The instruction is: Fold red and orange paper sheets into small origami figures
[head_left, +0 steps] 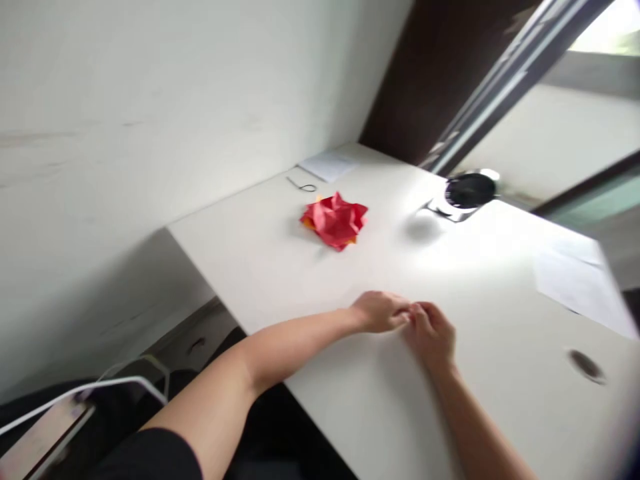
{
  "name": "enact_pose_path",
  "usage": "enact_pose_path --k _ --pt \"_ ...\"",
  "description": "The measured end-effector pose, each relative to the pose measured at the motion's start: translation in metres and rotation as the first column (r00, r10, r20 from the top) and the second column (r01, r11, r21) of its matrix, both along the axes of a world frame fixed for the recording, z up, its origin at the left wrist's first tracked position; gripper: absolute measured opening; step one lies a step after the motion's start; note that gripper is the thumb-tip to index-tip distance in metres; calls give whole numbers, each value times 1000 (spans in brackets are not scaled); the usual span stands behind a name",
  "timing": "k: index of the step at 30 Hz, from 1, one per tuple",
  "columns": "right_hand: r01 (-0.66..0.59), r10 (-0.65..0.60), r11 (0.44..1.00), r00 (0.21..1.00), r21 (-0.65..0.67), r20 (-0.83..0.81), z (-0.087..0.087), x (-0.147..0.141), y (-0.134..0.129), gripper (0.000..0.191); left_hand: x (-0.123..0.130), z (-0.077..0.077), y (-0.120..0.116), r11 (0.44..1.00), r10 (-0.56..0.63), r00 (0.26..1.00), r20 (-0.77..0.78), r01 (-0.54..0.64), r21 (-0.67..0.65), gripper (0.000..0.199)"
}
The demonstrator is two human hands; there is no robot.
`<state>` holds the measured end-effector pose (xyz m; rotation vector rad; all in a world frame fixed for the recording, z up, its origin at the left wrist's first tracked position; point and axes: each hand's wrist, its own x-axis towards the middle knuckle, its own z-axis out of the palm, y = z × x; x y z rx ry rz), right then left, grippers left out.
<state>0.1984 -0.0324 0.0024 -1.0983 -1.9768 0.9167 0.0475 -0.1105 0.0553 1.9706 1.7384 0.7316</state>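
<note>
My left hand (383, 311) and my right hand (431, 335) meet over the near part of the white table (280, 280), fingertips touching. Both are closed in a pinch. Whatever may be between the fingers is too small or hidden to make out. Beyond them on the table lies a crumpled-looking piece of folded red paper (336, 220), shaped like a flower, with bits of orange showing at its edges. Neither hand touches it.
Behind the red paper lie a thin black cord (306, 187) and a white sheet (327, 165) by the wall. A black-and-white round device (470, 190) stands at the back. More sheets (583, 283) and a dark round hole (586, 367) are at right. A phone (47, 437) is low left.
</note>
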Motion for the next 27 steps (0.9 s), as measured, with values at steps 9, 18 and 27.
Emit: enact_pose_path --k 9,18,27 --pt "-94 76 980 991 -174 -109 5 31 9 31 -4 -29 26 977 -198 973 -121 206 57 12" --pt "-61 48 990 994 -130 -98 -3 26 8 28 -4 -35 26 978 -194 980 -33 196 75 11" --pt "-71 69 997 997 -38 -42 -6 20 18 26 -12 -36 41 991 -49 997 55 42 124 20"
